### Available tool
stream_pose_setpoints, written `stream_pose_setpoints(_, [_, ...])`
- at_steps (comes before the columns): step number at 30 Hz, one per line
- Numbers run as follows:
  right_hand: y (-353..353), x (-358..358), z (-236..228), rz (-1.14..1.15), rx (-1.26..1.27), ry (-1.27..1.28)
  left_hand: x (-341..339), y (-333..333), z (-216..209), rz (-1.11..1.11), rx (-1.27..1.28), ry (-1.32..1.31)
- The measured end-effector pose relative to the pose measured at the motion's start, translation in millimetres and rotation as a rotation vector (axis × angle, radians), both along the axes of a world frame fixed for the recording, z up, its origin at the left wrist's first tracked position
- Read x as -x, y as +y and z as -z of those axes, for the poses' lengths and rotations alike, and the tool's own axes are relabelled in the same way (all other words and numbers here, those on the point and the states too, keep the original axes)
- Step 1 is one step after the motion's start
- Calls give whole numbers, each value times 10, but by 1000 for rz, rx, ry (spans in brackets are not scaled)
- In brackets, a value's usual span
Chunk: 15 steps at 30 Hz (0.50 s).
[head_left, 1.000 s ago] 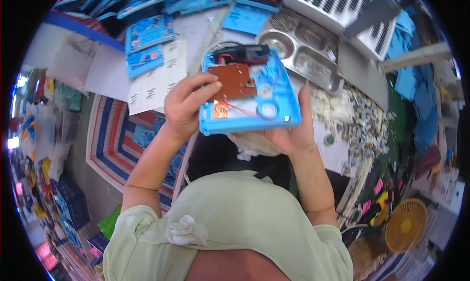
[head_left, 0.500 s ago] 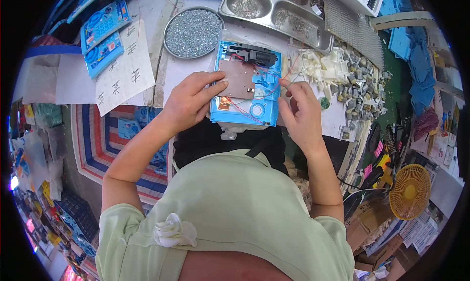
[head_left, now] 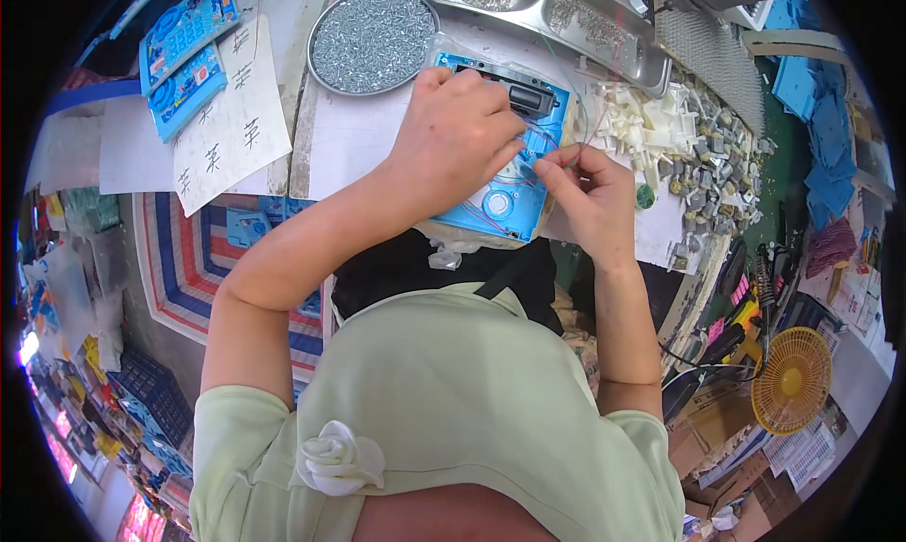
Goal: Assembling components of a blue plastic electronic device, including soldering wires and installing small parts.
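The left hand [head_left: 459,136] moved from the blue case's [head_left: 528,200] edge over its middle — fingers bunched, grip hidden. Right hand's [head_left: 596,195] fingertips seem to pinch thin wires [head_left: 550,139] beside it — so both hands probably share the wire work.

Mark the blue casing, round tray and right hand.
Blue casing [head_left: 532,197]: head view, panel right of the ring.
Round tray [head_left: 367,93]: head view, near rim.
Right hand [head_left: 604,204]: head view, mid-hand.

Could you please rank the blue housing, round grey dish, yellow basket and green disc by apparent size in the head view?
Blue housing, partly covered by the left hand
Round grey dish
Yellow basket
Green disc
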State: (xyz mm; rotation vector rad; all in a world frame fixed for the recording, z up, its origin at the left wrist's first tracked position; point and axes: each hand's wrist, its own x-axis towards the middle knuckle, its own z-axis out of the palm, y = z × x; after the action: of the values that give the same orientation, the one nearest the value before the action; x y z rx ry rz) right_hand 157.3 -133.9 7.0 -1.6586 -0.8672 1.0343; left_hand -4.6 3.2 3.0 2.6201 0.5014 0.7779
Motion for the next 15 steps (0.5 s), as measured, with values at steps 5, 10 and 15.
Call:
stream_pose_setpoints(5, [-56, 2, 18, 26, -21, 19, -61, 38, 14, 31, -45, 22])
stream_pose_setpoints(10, [-77, -11, 94, 18, -41, -2, -63, 99, 19, 31, -146, 48])
stream_pose_setpoints(15, [-55, 5, 47, 4, -71, -36, -110, 131, 15, 53, -227, 85])
